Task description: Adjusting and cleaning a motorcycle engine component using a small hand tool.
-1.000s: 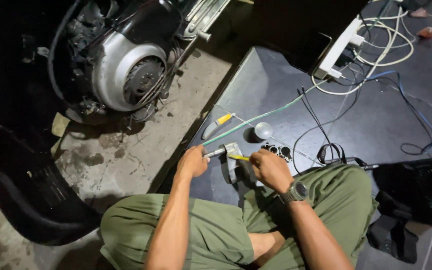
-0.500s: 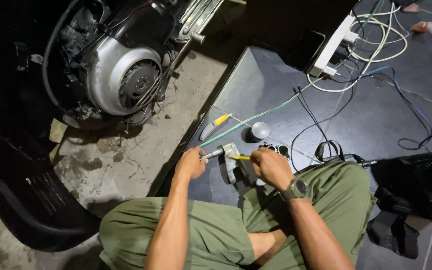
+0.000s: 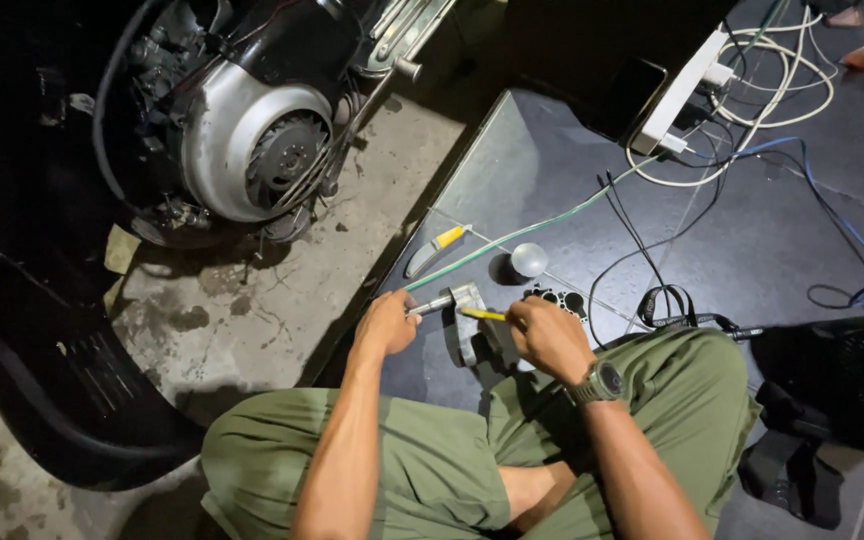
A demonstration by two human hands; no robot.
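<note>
Near the front edge of the dark floor mat (image 3: 752, 240), the left hand (image 3: 385, 325) is clenched around a metal tool (image 3: 430, 306) lying roughly left to right, its tip meeting the grey metal part (image 3: 466, 322). The right hand (image 3: 549, 338) grips a yellow-handled tool (image 3: 480, 314) pointing left at that part. Farther off lie a utility knife (image 3: 434, 249) and a light bulb (image 3: 529, 260).

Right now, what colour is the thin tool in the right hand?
Yellow. The thin tool in the right hand shows best in the head view.

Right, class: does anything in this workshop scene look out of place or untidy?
Yes. Loose cables lie tangled across the dark floor by the white power strip, and a light bulb sits bare on the floor near the hands.
</note>
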